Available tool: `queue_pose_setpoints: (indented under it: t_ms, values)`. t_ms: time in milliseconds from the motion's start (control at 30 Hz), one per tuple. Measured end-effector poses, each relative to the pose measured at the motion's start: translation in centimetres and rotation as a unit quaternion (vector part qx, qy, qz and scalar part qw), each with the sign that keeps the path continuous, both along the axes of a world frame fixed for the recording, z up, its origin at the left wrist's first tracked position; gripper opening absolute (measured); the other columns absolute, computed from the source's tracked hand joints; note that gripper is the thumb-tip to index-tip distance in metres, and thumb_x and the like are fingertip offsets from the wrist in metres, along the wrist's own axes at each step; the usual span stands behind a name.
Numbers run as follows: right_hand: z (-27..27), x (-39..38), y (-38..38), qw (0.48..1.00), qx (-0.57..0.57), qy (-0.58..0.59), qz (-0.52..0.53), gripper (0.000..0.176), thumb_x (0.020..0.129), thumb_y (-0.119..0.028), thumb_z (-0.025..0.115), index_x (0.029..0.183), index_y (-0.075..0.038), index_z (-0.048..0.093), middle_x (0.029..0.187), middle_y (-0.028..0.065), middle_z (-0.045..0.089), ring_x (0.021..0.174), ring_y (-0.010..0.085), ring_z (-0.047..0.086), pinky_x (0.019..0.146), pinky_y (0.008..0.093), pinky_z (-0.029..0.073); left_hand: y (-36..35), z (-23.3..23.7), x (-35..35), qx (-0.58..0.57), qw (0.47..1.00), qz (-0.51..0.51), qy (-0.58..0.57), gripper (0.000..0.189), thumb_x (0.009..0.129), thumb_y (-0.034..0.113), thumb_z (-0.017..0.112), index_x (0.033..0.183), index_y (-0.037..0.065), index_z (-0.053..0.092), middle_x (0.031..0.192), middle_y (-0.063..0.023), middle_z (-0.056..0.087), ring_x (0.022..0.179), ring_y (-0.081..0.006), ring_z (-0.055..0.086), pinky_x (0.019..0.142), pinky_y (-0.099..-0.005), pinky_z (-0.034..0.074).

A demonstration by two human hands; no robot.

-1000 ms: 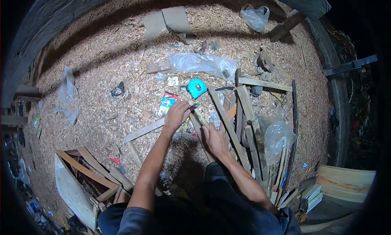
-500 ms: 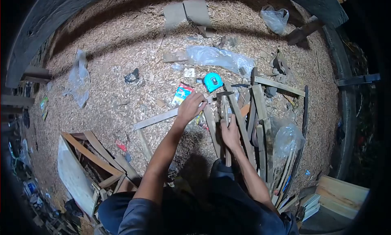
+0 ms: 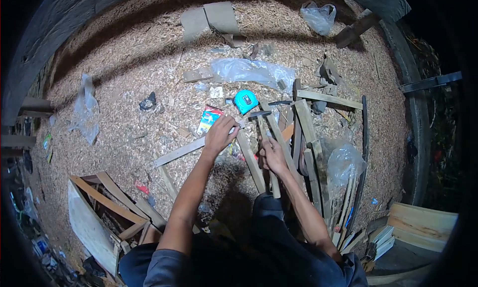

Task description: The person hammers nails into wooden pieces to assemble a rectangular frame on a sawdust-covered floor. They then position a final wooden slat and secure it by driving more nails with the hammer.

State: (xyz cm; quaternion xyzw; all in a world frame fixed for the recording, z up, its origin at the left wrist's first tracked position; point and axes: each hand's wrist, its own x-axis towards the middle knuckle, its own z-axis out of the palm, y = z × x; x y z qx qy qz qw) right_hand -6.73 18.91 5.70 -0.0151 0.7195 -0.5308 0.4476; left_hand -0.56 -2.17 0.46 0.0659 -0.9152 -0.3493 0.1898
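My left hand is closed around the end of a pale wooden strip, where it meets a second strip that runs down towards my knees. Whether the fingertips also pinch something small is hidden. In my right hand is a hammer, gripped around its wooden handle. Its dark metal head points away from me, just right of the strips' joint. Beyond my hands lies a turquoise tape measure. A red, blue and yellow packet shows beside my left fingers.
Wood shavings cover the ground. Several wooden battens lie close to my right hand, with a clear plastic bag beyond them. At lower left sits a curved wooden piece. Plastic sheeting and cardboard lie farther off.
The whole view has shifted, so things appear farther left. My right hand has moved slightly up along the hammer handle, with its fingers wrapped more fully. My left hand stays at the joint.
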Motion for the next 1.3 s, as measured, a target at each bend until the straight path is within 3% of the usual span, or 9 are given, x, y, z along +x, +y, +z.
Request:
queue_pose_setpoints:
  t_ms: [67,433,467,767,900,1033,1233,1267,1300]
  values:
    - [0.2,-0.7,0.3,0.996,-0.027,-0.079,0.008,0.030,0.103,-0.029,0.044,0.117,-0.006,0.055,0.064,-0.0026,0.049,0.039,0.0063,0.038,0.035,0.0248,0.031,0.1,0.1,0.0,0.000,1.000,0.003,-0.001,0.010,0.083,0.016,0.066,0.085,0.007,0.061,0.089,-0.0095,0.059,0.089,-0.0311,0.059,0.098,-0.0409,0.045]
    - [0.4,-0.8,0.3,0.999,-0.021,-0.029,0.013,0.032,0.104,-0.027,0.041,0.123,-0.005,0.055,0.066,-0.0035,0.046,0.041,0.0043,0.036,0.035,0.0217,0.029,0.0,0.1,0.1,-0.003,1.000,0.010,0.007,0.011,0.081,0.015,0.068,0.083,0.007,0.061,0.085,-0.0095,0.057,0.088,-0.0306,0.058,0.088,-0.0401,0.048]
    - [0.5,-1.2,0.6,0.993,-0.035,-0.108,0.018,0.032,0.105,-0.026,0.040,0.125,-0.005,0.054,0.065,-0.0035,0.046,0.041,0.0043,0.035,0.035,0.0217,0.029,0.0,0.1,0.0,0.001,1.000,0.011,0.003,0.011,0.080,0.014,0.068,0.083,0.007,0.061,0.085,-0.0094,0.057,0.088,-0.0306,0.058,0.089,-0.0400,0.048]
    - [-0.1,-1.2,0.4,0.999,-0.013,-0.034,0.025,0.034,0.104,-0.029,0.041,0.120,-0.003,0.057,0.064,-0.0031,0.047,0.041,0.0054,0.040,0.035,0.0243,0.030,0.1,0.2,0.2,-0.011,1.000,0.019,0.005,0.011,0.079,0.013,0.068,0.082,0.006,0.060,0.085,-0.0088,0.058,0.086,-0.0298,0.058,0.081,-0.0396,0.049]
    - [-1.0,-1.0,0.8,0.989,-0.048,-0.139,0.004,0.033,0.105,-0.028,0.041,0.123,-0.004,0.055,0.061,-0.0037,0.045,0.039,0.0059,0.038,0.034,0.0255,0.031,-0.1,0.2,0.3,-0.014,1.000,0.020,-0.003,0.011,0.079,0.013,0.068,0.082,0.007,0.060,0.085,-0.0085,0.057,0.085,-0.0289,0.057,0.076,-0.0393,0.049]
    - [-1.0,-0.9,0.4,0.994,-0.071,-0.055,-0.055,0.033,0.105,-0.027,0.041,0.125,-0.005,0.054,0.062,-0.0032,0.045,0.037,0.0060,0.037,0.033,0.0239,0.029,0.0,0.2,0.4,-0.009,1.000,0.025,-0.008,0.012,0.078,0.013,0.068,0.082,0.007,0.059,0.085,-0.0078,0.057,0.085,-0.0283,0.057,0.075,-0.0395,0.049]
    - [-1.8,-1.0,0.4,0.999,-0.025,-0.020,0.036,0.033,0.103,-0.027,0.043,0.126,-0.005,0.054,0.063,-0.0019,0.047,0.036,0.0071,0.037,0.033,0.0246,0.029,0.0,0.3,0.6,-0.020,0.999,0.039,-0.007,0.012,0.078,0.015,0.069,0.081,0.007,0.059,0.084,-0.0064,0.057,0.085,-0.0278,0.057,0.073,-0.0393,0.050]
    - [-1.6,-1.1,0.6,0.986,-0.062,-0.156,0.010,0.033,0.103,-0.026,0.043,0.126,-0.005,0.055,0.063,-0.0030,0.045,0.036,0.0064,0.034,0.033,0.0242,0.026,-0.2,0.3,0.6,-0.021,0.999,0.036,-0.010,0.013,0.078,0.014,0.069,0.081,0.006,0.059,0.084,-0.0072,0.057,0.083,-0.0281,0.056,0.072,-0.0396,0.049]
    - [-1.4,-0.9,0.6,0.986,-0.062,-0.157,0.010,0.033,0.103,-0.026,0.043,0.126,-0.005,0.055,0.063,-0.0030,0.045,0.036,0.0064,0.034,0.033,0.0242,0.026,-0.2,0.2,0.7,-0.020,0.999,0.033,-0.015,0.013,0.078,0.013,0.069,0.082,0.005,0.059,0.083,-0.0081,0.056,0.081,-0.0284,0.056,0.071,-0.0398,0.048]
